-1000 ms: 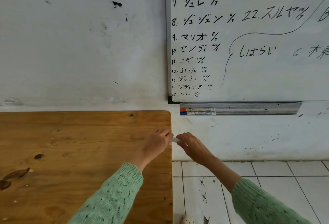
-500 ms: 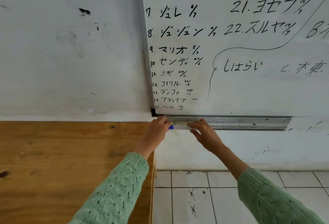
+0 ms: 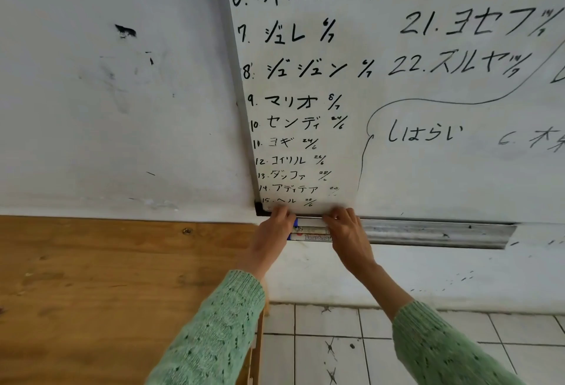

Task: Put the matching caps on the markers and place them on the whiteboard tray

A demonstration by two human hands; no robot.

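A white marker with a blue cap (image 3: 308, 223) lies lengthwise at the left end of the metal whiteboard tray (image 3: 434, 233), against the board's lower edge. My left hand (image 3: 272, 239) pinches its blue-capped end and my right hand (image 3: 348, 236) holds its other end. Just in front of it, two more white markers (image 3: 310, 236) rest in the tray; a blue and a red end peek out between my hands. My hands hide the rest of all the markers.
The whiteboard (image 3: 428, 94) with black handwriting fills the upper right. A wooden table (image 3: 107, 293) stands at the lower left against the white wall. White floor tiles (image 3: 351, 351) lie below the tray.
Both hands rose from beside the table corner to the tray, carrying the marker. Now it sits in the tray behind the two other markers.
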